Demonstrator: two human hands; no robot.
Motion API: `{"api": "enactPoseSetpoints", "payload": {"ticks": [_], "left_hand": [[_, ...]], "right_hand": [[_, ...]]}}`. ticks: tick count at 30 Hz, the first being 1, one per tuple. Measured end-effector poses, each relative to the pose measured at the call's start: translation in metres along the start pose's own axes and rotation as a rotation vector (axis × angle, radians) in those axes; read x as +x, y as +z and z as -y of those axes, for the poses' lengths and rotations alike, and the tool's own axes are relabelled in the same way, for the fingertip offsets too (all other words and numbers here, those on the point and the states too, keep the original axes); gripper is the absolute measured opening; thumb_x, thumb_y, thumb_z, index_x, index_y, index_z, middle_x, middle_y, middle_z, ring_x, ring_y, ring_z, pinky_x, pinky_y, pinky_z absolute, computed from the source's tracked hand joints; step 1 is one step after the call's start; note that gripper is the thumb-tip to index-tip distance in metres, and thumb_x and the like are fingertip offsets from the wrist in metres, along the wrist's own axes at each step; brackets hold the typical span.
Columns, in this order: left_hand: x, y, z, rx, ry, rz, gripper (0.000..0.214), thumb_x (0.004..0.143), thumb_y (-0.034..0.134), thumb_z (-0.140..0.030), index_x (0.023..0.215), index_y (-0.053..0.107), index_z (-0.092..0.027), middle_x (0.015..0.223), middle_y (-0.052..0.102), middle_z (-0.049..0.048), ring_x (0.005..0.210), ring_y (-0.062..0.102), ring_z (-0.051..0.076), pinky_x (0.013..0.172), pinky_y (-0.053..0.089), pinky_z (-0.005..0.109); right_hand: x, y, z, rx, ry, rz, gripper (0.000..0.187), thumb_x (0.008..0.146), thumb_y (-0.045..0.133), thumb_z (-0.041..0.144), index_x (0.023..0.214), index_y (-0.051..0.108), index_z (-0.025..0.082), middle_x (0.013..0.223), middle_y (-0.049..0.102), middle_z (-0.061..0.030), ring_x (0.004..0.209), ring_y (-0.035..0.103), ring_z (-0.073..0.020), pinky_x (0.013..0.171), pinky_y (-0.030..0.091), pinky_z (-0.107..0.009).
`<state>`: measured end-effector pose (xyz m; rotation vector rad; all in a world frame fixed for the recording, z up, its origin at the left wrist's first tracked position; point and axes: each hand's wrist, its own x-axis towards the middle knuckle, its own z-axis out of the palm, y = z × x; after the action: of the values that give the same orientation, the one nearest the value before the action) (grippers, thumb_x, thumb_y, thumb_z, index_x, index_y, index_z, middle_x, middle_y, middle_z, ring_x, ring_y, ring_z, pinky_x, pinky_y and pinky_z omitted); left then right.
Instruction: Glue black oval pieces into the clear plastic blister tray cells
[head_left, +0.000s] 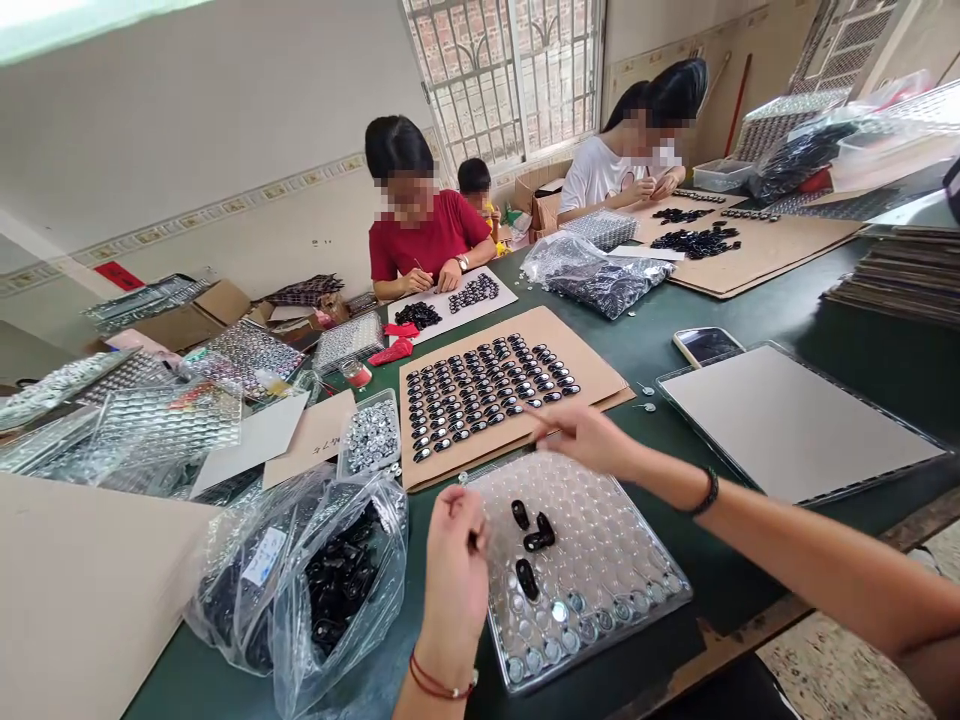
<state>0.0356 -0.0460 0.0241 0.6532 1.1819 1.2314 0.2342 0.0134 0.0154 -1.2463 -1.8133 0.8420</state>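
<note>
My left hand [457,540] is curled closed above the left side of a clear plastic blister tray [592,510], with a small black piece partly showing in its fingers. My right hand [585,438] reaches over the tray's far edge. Its fingers are drawn together and their blurred tips are at the near rows of black oval pieces [487,385] with pale centres, so what they hold is unclear. These rows lie on a cardboard sheet [577,345]. Several loose black pieces [527,578] rest on the tray, whose near pockets contain shiny round discs [570,640].
An open plastic bag of black parts [341,590] lies left, near a tub of small silvery pieces [371,435]. At right are a board-covered tray [802,420] and a phone [707,346]. Two co-workers sit across the table handling black parts; another person is behind them.
</note>
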Motion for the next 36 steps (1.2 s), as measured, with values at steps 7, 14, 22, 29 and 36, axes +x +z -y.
{"api": "enactPoseSetpoints", "payload": {"ticks": [7, 14, 22, 29, 36], "left_hand": [[0.004, -0.01, -0.016, -0.457, -0.241, -0.18, 0.034, 0.068, 0.035, 0.015, 0.084, 0.048, -0.012, 0.085, 0.055, 0.0074, 0.085, 0.062, 0.016, 0.068, 0.053, 0.023], [0.001, -0.013, -0.022, -0.479, -0.118, -0.115, 0.029, 0.078, 0.039, 0.006, 0.099, 0.053, -0.009, 0.107, 0.058, 0.0161, 0.098, 0.059, 0.021, 0.076, 0.055, 0.026], [0.001, -0.016, -0.026, -0.449, -0.123, -0.092, 0.023, 0.082, 0.046, -0.007, 0.102, 0.058, -0.011, 0.106, 0.062, 0.0129, 0.06, 0.062, 0.007, 0.054, 0.054, 0.016], [0.007, -0.015, -0.015, -0.427, -0.113, 0.041, 0.015, 0.078, 0.055, -0.016, 0.09, 0.063, -0.013, 0.068, 0.063, 0.0011, 0.044, 0.046, 0.002, 0.04, 0.039, 0.012], [0.006, -0.01, -0.003, -0.293, -0.051, 0.16, 0.022, 0.073, 0.062, -0.025, 0.092, 0.062, -0.014, 0.061, 0.049, -0.0041, 0.044, 0.039, 0.001, 0.039, 0.033, 0.013]], "right_hand": [[0.132, -0.061, -0.056, -0.306, 0.19, -0.201, 0.014, 0.076, 0.056, 0.019, 0.086, 0.063, 0.012, 0.085, 0.062, -0.0061, 0.077, 0.055, -0.0154, 0.067, 0.041, -0.025], [0.175, -0.056, -0.096, -0.437, 0.357, -0.045, 0.023, 0.086, 0.049, 0.03, 0.1, 0.055, 0.013, 0.099, 0.056, -0.0054, 0.084, 0.056, -0.0155, 0.073, 0.048, -0.033], [0.177, -0.057, -0.1, -0.357, 0.41, -0.071, 0.023, 0.086, 0.05, 0.029, 0.1, 0.055, 0.012, 0.098, 0.056, -0.0055, 0.083, 0.056, -0.0155, 0.072, 0.048, -0.032], [0.134, -0.054, -0.052, -0.174, 0.281, -0.277, 0.034, 0.089, 0.038, 0.036, 0.087, 0.06, 0.01, 0.08, 0.059, -0.0052, 0.054, 0.048, -0.0064, 0.051, 0.037, -0.02], [-0.032, 0.001, 0.031, 0.368, 0.053, 0.146, 0.044, 0.089, 0.029, 0.048, 0.065, 0.048, 0.017, 0.044, 0.029, 0.0064, 0.037, 0.029, -0.0057, 0.037, 0.023, -0.018]]}}
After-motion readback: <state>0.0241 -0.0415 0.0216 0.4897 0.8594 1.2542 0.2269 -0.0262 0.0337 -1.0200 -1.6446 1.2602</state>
